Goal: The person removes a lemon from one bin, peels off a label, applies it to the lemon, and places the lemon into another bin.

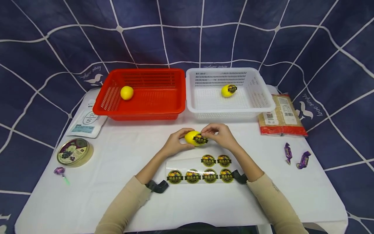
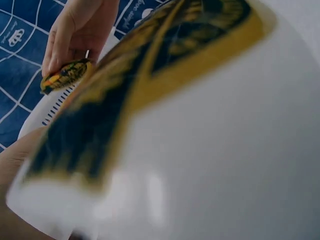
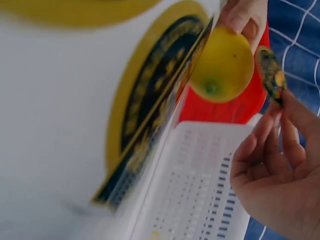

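Observation:
My left hand grips a yellow lemon above the middle of the table. Between the thumb and fingers of my right hand is a round black-and-gold sticker, pinched by its edge. In the right wrist view that sticker stands apart from the lemon, beside its surface. Just below the hands, a clear sheet of matching stickers lies on the table; it fills much of both wrist views, blurred and close.
Behind the hands stand a red basket holding a yellow fruit and a white basket holding a stickered lemon. A round tin, lollipop and white pouch lie left; a grain bag and purple candies lie right.

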Tool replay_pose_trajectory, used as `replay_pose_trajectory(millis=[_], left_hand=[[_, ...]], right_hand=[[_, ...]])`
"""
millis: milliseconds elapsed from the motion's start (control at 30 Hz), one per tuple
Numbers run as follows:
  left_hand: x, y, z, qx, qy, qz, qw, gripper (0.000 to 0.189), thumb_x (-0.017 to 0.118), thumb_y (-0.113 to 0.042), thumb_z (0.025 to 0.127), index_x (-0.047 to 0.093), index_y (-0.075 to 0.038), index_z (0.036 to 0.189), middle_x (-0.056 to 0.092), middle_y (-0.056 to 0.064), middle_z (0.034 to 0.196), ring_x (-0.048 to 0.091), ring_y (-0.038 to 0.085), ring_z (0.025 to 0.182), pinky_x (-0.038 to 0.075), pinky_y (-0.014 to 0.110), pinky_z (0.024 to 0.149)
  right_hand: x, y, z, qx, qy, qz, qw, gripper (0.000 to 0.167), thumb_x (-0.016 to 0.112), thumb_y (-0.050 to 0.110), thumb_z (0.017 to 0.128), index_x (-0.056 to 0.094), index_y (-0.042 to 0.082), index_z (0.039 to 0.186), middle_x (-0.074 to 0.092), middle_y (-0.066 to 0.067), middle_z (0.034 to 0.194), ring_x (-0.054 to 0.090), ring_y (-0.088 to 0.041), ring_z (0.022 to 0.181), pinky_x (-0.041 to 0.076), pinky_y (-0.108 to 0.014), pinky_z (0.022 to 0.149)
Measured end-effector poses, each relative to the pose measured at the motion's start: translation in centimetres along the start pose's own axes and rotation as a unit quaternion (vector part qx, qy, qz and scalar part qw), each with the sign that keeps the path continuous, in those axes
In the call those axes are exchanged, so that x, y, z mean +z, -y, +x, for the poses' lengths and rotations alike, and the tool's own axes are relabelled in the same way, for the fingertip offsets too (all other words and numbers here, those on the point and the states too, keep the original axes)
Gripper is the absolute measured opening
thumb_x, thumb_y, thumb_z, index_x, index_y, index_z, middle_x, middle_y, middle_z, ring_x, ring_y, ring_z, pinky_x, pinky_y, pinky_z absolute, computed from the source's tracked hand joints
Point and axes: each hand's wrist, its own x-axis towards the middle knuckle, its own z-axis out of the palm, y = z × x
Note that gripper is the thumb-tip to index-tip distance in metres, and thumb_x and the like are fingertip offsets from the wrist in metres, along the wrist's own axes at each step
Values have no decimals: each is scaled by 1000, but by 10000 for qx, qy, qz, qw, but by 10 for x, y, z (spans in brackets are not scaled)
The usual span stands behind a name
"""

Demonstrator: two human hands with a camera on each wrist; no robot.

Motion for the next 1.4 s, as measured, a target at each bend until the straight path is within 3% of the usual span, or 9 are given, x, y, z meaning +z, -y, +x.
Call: replay_pose_trajectory(millis=[133, 333, 467, 567, 767, 833, 1067, 1200, 1400], left_hand=[[2, 0, -1, 85, -45, 48, 9999, 63, 84, -23, 66, 56, -21, 123, 61, -2, 118, 58, 13, 107, 43, 27, 96], [4, 0, -1, 287, -203, 72, 9994, 66, 86, -15, 62, 57, -14, 122, 62, 5, 116, 60, 20, 104, 46, 30, 94], [4, -1, -1, 286, -201, 106, 9993, 64, 86, -17, 63, 58, -16, 120, 61, 1, 118, 60, 14, 104, 46, 25, 93], [3, -1, -1, 327, -191, 127, 9992, 62, 86, -20, 64, 59, -18, 119, 61, -3, 118, 59, 10, 104, 45, 22, 93], [3, -1, -2, 388, -280, 145, 9987, 60, 85, -22, 66, 59, -18, 120, 60, -2, 118, 60, 13, 104, 46, 23, 92], [3, -2, -3, 367, -358, -21, 9987, 60, 84, -20, 66, 59, -17, 121, 60, -1, 120, 59, 13, 105, 47, 24, 91], [-3, -37, -10, 277, -481, -1039, 9930, 60, 78, 3, 69, 53, 1, 124, 55, 16, 123, 57, 27, 109, 51, 32, 87], [-3, -40, -10, 390, -604, -1249, 9896, 60, 78, 4, 68, 53, 2, 123, 56, 17, 123, 58, 29, 107, 52, 33, 85], [-4, -44, -9, 698, -782, -1485, 9833, 62, 77, 10, 67, 51, 5, 123, 54, 26, 121, 62, 34, 97, 55, 34, 77]], right_hand=[[7, -1, 4, -88, -7, -289, 9995, 6, 72, 19, 81, 71, 15, 85, 64, 6, 73, 55, -14, 67, 48, -31, 61], [12, 0, 8, -198, -105, -628, 9978, 4, 73, 17, 81, 71, 16, 84, 63, 9, 71, 55, -12, 65, 48, -27, 60], [14, -3, 9, -260, -213, -651, 9973, 5, 74, 15, 79, 71, 13, 83, 64, 8, 71, 55, -11, 65, 49, -26, 59], [17, -4, 10, -420, -271, -759, 9959, 6, 74, 14, 79, 71, 12, 84, 65, 7, 72, 56, -10, 66, 49, -25, 61], [21, -6, 9, -873, -427, -1225, 9877, 10, 75, 16, 78, 71, 12, 86, 64, 6, 76, 53, -12, 73, 48, -26, 64], [22, -5, 9, -962, -442, -1321, 9856, 13, 75, 18, 78, 71, 13, 89, 65, 6, 81, 53, -14, 76, 47, -28, 65], [23, 3, 7, -1022, -573, -1670, 9790, 25, 73, 28, 80, 69, 13, 99, 61, -2, 105, 49, -18, 94, 45, -31, 75], [23, 5, 5, -1125, -683, -1748, 9758, 27, 71, 31, 82, 68, 13, 102, 62, -1, 105, 49, -16, 94, 46, -31, 75], [21, 10, 1, -1651, -754, -1028, 9780, 39, 74, 20, 80, 63, 11, 116, 59, -4, 116, 53, -21, 104, 48, -36, 86]])
